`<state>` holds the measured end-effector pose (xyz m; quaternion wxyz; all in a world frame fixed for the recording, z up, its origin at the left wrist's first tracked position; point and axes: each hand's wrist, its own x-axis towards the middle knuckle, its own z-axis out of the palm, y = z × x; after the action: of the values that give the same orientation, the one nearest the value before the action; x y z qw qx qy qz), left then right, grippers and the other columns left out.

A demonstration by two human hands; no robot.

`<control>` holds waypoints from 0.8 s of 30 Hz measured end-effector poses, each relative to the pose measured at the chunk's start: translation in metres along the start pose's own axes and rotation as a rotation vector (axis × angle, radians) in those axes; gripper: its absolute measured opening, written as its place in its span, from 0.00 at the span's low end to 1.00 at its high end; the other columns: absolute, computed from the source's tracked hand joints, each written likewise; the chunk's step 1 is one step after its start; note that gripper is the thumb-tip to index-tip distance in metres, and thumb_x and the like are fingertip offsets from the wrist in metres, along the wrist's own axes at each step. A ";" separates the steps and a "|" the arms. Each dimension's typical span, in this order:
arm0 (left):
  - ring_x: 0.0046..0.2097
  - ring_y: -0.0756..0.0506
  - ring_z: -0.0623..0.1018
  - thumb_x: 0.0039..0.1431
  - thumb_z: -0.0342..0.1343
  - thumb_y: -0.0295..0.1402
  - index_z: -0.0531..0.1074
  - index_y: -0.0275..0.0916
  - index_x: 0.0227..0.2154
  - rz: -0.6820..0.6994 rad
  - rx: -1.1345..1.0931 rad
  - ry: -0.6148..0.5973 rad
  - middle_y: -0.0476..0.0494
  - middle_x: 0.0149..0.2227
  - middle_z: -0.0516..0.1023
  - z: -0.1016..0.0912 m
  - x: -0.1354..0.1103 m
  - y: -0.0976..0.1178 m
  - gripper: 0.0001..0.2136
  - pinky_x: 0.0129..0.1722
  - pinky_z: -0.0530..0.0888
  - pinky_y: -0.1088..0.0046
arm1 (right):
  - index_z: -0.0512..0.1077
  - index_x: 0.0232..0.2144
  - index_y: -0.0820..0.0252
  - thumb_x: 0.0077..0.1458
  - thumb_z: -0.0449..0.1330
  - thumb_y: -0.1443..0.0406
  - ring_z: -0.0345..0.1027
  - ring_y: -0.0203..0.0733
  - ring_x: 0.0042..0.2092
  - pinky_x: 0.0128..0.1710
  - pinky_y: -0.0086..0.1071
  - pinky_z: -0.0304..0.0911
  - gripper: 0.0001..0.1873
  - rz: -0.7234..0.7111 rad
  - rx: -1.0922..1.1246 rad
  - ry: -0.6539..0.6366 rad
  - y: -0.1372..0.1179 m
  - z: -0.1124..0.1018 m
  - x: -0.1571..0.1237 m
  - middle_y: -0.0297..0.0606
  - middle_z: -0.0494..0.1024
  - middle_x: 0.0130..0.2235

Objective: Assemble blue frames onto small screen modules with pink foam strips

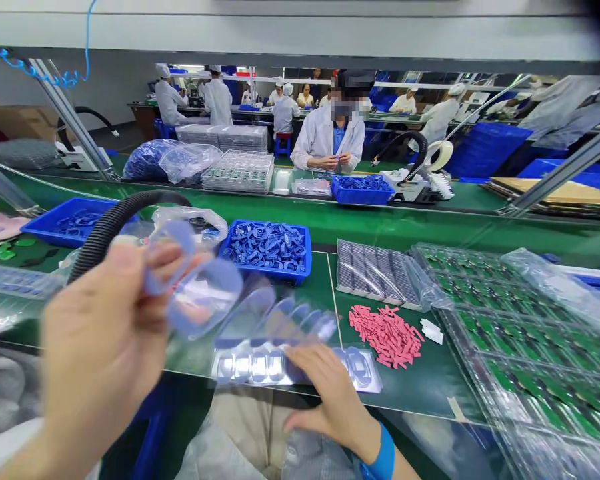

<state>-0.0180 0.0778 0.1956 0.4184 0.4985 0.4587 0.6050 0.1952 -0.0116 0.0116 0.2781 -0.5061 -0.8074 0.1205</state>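
My left hand (100,340) is raised close to the camera, fingers closed on a clear plastic blister strip (205,300) with pale blue oval pockets; it is blurred. My right hand (330,393), with a blue wrist strap, rests fingers down on a second clear tray of blue parts (260,365) at the near edge of the green bench (325,280). A pile of small pink strips (385,333) lies just right of that hand.
A blue bin of blue parts (267,247) sits behind the hands, with a black corrugated hose (110,223) at left. Clear trays of green parts (520,333) fill the right. A stack of ribbed trays (375,270) lies in plastic. Across the conveyor a person (333,133) works.
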 end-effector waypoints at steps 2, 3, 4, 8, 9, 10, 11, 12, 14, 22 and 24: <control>0.36 0.43 0.82 0.62 0.49 0.44 0.74 0.40 0.31 -0.033 -0.115 0.018 0.49 0.33 0.81 0.034 0.006 -0.002 0.15 0.22 0.77 0.75 | 0.63 0.55 0.58 0.43 0.58 0.37 0.71 0.53 0.50 0.51 0.43 0.66 0.45 0.086 0.382 -0.022 -0.011 -0.007 -0.008 0.49 0.76 0.49; 0.32 0.44 0.83 0.63 0.49 0.43 0.74 0.38 0.29 -0.063 -0.170 0.035 0.48 0.28 0.81 0.051 0.006 -0.008 0.15 0.22 0.77 0.75 | 0.58 0.58 0.56 0.44 0.58 0.37 0.71 0.53 0.50 0.49 0.42 0.67 0.46 0.136 0.553 -0.023 -0.016 -0.010 -0.010 0.48 0.75 0.51; 0.31 0.45 0.83 0.62 0.50 0.41 0.74 0.38 0.29 -0.092 -0.236 0.043 0.49 0.28 0.82 0.065 0.004 -0.016 0.15 0.22 0.77 0.76 | 0.51 0.62 0.54 0.45 0.58 0.38 0.71 0.53 0.51 0.48 0.43 0.69 0.49 0.186 0.665 0.003 -0.019 -0.013 -0.012 0.49 0.72 0.54; 0.33 0.42 0.84 0.60 0.50 0.48 0.76 0.36 0.36 -0.237 -0.258 0.015 0.42 0.36 0.84 0.084 -0.035 -0.069 0.19 0.26 0.81 0.72 | 0.37 0.65 0.50 0.56 0.52 0.43 0.67 0.57 0.55 0.45 0.51 0.69 0.44 0.349 0.768 0.387 -0.023 -0.032 -0.003 0.54 0.66 0.59; 0.33 0.41 0.84 0.61 0.48 0.49 0.76 0.37 0.39 -0.252 -0.192 -0.016 0.40 0.38 0.84 0.079 -0.050 -0.084 0.21 0.27 0.81 0.70 | 0.42 0.64 0.51 0.58 0.51 0.46 0.68 0.57 0.54 0.45 0.51 0.69 0.39 0.407 0.790 0.500 -0.020 -0.038 0.002 0.54 0.69 0.57; 0.34 0.41 0.84 0.63 0.45 0.49 0.76 0.37 0.39 -0.215 -0.096 -0.074 0.38 0.39 0.84 0.070 -0.064 -0.100 0.22 0.28 0.82 0.69 | 0.48 0.63 0.53 0.60 0.50 0.48 0.70 0.55 0.52 0.45 0.50 0.70 0.34 0.476 0.820 0.574 -0.017 -0.046 0.007 0.53 0.71 0.54; 0.35 0.40 0.84 0.65 0.41 0.47 0.77 0.37 0.40 -0.123 0.032 -0.184 0.37 0.40 0.84 0.060 -0.075 -0.114 0.23 0.30 0.82 0.67 | 0.53 0.60 0.55 0.61 0.50 0.49 0.73 0.52 0.48 0.43 0.47 0.71 0.30 0.550 0.846 0.606 -0.011 -0.052 0.012 0.52 0.75 0.50; 0.38 0.40 0.83 0.65 0.40 0.47 0.77 0.38 0.43 0.023 0.169 -0.354 0.36 0.43 0.83 0.047 -0.084 -0.127 0.23 0.35 0.82 0.65 | 0.57 0.57 0.57 0.60 0.51 0.49 0.76 0.49 0.43 0.40 0.43 0.73 0.29 0.619 0.861 0.600 -0.005 -0.058 0.016 0.49 0.78 0.45; 0.48 0.32 0.79 0.50 0.55 0.56 0.78 0.41 0.42 0.163 0.232 -0.569 0.36 0.45 0.82 0.020 -0.091 -0.148 0.26 0.47 0.77 0.54 | 0.62 0.53 0.59 0.57 0.54 0.47 0.76 0.43 0.34 0.33 0.37 0.73 0.29 0.699 0.855 0.506 0.013 -0.065 0.022 0.42 0.80 0.35; 0.58 0.30 0.70 0.48 0.62 0.49 0.53 0.45 0.63 0.617 1.123 -0.871 0.33 0.59 0.69 -0.049 -0.046 -0.198 0.41 0.55 0.66 0.41 | 0.67 0.45 0.63 0.51 0.58 0.47 0.63 0.37 0.18 0.19 0.31 0.62 0.29 0.751 0.502 0.317 0.071 -0.026 0.003 0.29 0.70 0.18; 0.53 0.35 0.74 0.49 0.63 0.46 0.56 0.49 0.62 0.595 1.093 -0.915 0.39 0.55 0.74 -0.054 -0.036 -0.203 0.37 0.55 0.68 0.48 | 0.69 0.45 0.62 0.53 0.58 0.50 0.65 0.39 0.22 0.25 0.33 0.64 0.25 0.747 0.340 0.354 0.073 -0.021 -0.006 0.31 0.70 0.21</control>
<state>-0.0553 0.0820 -0.0143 0.0808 0.9370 0.3203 0.1133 0.2641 0.0146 -0.0086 0.4288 -0.7230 -0.4777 0.2553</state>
